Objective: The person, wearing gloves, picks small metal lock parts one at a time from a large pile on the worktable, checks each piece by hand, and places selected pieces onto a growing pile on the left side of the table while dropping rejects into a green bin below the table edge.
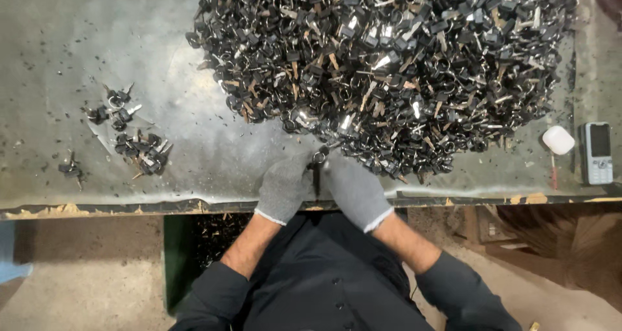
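Both gloved hands, left hand (283,188) and right hand (357,192), pinch one black key set (317,169) beside the key heap (389,65).

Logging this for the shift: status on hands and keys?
Left hand, right hand gloved, pinching one key set. Big key pile directly behind.

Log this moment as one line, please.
left hand: gloved, on key set | right hand: gloved, same key set | key pile: beyond | phone: table's right edge
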`<action>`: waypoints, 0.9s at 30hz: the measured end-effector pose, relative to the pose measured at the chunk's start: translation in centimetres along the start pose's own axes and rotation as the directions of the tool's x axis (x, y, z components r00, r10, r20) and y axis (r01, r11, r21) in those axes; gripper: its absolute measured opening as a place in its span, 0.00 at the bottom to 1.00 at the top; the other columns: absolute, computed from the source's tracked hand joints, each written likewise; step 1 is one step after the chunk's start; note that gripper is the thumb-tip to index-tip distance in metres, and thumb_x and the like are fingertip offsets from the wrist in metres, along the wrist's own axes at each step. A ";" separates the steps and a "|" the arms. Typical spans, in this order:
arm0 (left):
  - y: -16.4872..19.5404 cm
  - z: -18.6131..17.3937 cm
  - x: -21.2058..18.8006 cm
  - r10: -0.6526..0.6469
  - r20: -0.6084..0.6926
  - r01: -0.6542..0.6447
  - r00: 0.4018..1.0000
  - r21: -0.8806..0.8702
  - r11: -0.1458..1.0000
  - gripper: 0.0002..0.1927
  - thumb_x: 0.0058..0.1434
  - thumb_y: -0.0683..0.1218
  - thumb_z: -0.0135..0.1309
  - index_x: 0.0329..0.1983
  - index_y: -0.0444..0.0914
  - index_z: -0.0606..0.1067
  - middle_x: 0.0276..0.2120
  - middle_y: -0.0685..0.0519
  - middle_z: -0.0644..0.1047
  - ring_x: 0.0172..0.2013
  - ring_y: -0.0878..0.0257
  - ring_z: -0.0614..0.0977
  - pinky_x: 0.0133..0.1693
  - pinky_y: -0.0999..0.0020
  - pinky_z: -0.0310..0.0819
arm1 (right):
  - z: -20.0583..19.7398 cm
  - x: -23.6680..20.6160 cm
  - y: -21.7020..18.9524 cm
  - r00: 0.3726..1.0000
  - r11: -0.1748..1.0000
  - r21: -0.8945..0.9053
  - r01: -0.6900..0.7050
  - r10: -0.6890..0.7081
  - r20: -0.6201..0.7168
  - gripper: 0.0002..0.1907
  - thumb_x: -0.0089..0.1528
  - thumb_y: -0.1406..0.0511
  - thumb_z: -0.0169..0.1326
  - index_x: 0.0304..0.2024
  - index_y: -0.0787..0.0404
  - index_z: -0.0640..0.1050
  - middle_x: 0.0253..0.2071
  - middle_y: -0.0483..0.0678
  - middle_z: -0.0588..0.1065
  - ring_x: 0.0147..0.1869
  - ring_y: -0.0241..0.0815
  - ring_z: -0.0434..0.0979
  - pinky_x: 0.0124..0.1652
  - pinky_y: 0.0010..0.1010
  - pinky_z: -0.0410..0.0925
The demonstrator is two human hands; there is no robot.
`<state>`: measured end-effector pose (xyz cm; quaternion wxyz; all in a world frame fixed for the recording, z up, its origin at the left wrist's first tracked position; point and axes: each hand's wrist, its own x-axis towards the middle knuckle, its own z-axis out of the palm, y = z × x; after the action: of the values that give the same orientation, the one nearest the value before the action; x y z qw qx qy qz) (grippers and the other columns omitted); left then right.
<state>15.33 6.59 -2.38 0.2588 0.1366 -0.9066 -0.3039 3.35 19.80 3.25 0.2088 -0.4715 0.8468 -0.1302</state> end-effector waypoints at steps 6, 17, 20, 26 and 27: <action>-0.2 1.1 -0.5 -0.011 0.048 0.006 0.999 0.094 0.996 0.15 0.54 0.36 0.56 0.45 0.38 0.76 0.29 0.44 0.77 0.32 0.45 0.80 0.37 0.50 0.76 | 0.7 -0.5 -2.2 0.986 0.982 -0.144 -0.120 0.135 0.096 0.27 0.67 0.68 0.46 0.67 0.76 0.62 0.43 0.61 0.78 0.48 0.56 0.81 0.45 0.42 0.75; 1.1 -0.6 -0.2 -0.077 0.042 0.068 0.996 0.182 0.981 0.12 0.53 0.41 0.63 0.40 0.39 0.78 0.29 0.47 0.77 0.31 0.47 0.79 0.33 0.50 0.73 | 0.4 0.7 0.3 0.995 0.994 -0.083 0.066 -0.059 0.081 0.11 0.70 0.66 0.45 0.47 0.70 0.73 0.42 0.62 0.76 0.39 0.57 0.82 0.38 0.44 0.77; 1.3 -0.9 -0.2 -0.071 0.022 0.065 0.997 0.183 0.981 0.08 0.53 0.43 0.63 0.36 0.41 0.78 0.30 0.48 0.76 0.33 0.47 0.79 0.36 0.50 0.73 | 1.0 -0.6 0.0 1.000 1.000 0.000 -0.021 0.021 -0.013 0.11 0.66 0.63 0.52 0.44 0.66 0.75 0.39 0.59 0.76 0.42 0.56 0.81 0.40 0.44 0.76; 1.7 -0.7 0.3 -0.106 0.027 0.101 0.994 0.147 0.984 0.15 0.53 0.40 0.59 0.45 0.39 0.79 0.31 0.47 0.78 0.34 0.45 0.80 0.37 0.49 0.74 | 1.2 -1.7 0.0 0.995 0.987 -0.151 0.051 -0.064 -0.082 0.13 0.63 0.68 0.53 0.47 0.70 0.74 0.49 0.61 0.74 0.44 0.53 0.80 0.35 0.38 0.77; 1.7 -0.6 0.3 -0.127 0.040 0.122 0.991 0.114 0.986 0.17 0.54 0.39 0.57 0.48 0.38 0.79 0.31 0.46 0.79 0.33 0.45 0.81 0.37 0.49 0.74 | 1.4 -1.7 -0.2 0.982 0.978 -0.190 0.088 -0.117 -0.146 0.13 0.61 0.68 0.55 0.47 0.70 0.74 0.46 0.60 0.74 0.44 0.54 0.80 0.38 0.39 0.76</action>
<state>15.20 7.52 -0.80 0.2099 0.1999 -0.9177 -0.2716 4.97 21.11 2.51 0.0906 -0.5200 0.8435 -0.0994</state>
